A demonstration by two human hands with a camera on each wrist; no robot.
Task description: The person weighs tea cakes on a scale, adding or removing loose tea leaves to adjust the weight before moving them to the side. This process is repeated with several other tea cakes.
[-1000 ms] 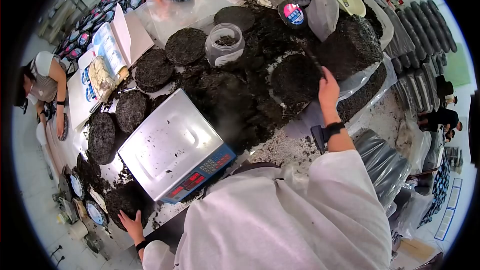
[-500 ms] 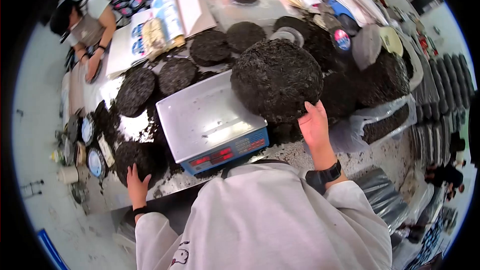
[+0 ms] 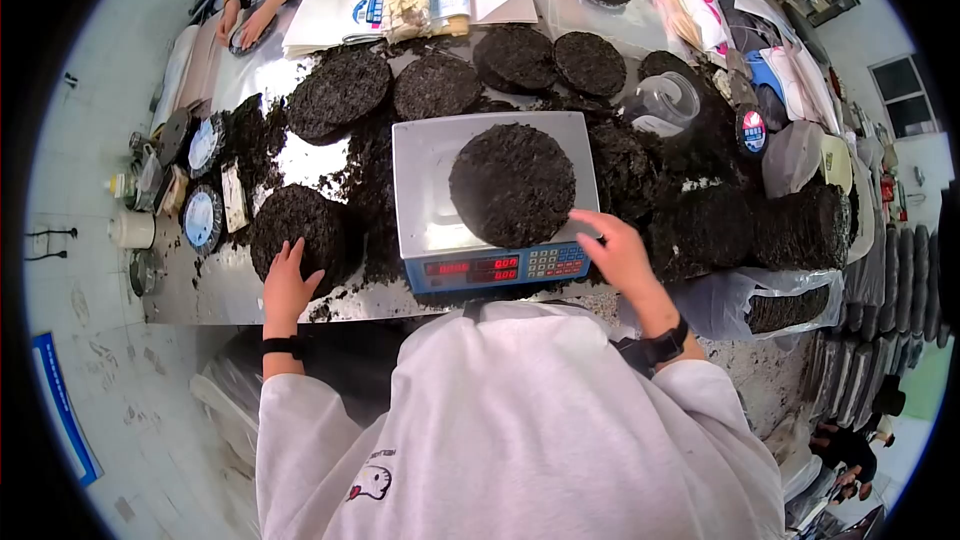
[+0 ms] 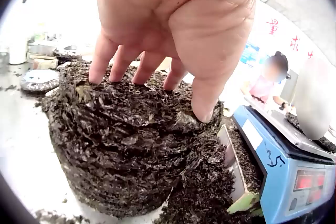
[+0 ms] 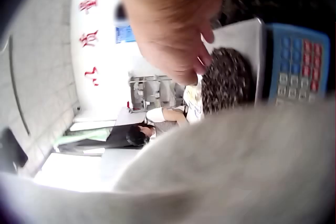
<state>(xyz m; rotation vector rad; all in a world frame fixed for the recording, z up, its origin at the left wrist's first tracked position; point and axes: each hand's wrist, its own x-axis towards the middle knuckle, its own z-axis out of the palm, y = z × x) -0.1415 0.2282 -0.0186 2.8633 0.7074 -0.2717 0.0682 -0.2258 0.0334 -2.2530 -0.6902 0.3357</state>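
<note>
A round dark seaweed cake (image 3: 512,185) lies on the metal plate of the blue scale (image 3: 500,268), whose red display is lit. At the cake's lower right edge is my right hand (image 3: 618,252), fingers extended; whether it touches the cake cannot be told. In the right wrist view the hand (image 5: 173,29) is beside the cake (image 5: 227,79). My left hand (image 3: 288,285) rests on a stack of dark cakes (image 3: 300,225) left of the scale. The left wrist view shows that hand (image 4: 173,35) with spread fingertips on top of the stack (image 4: 126,150).
More round cakes (image 3: 340,95) lie behind the scale, near a clear plastic jar (image 3: 662,105). Loose seaweed covers much of the table. At the right are a plastic bag (image 3: 715,305) and a tall stack (image 3: 805,225). Two people work across the table.
My right hand has moved left from the dark pile, carrying the round cake onto the scale. The left hand stays on its stack. The head view has turned.
</note>
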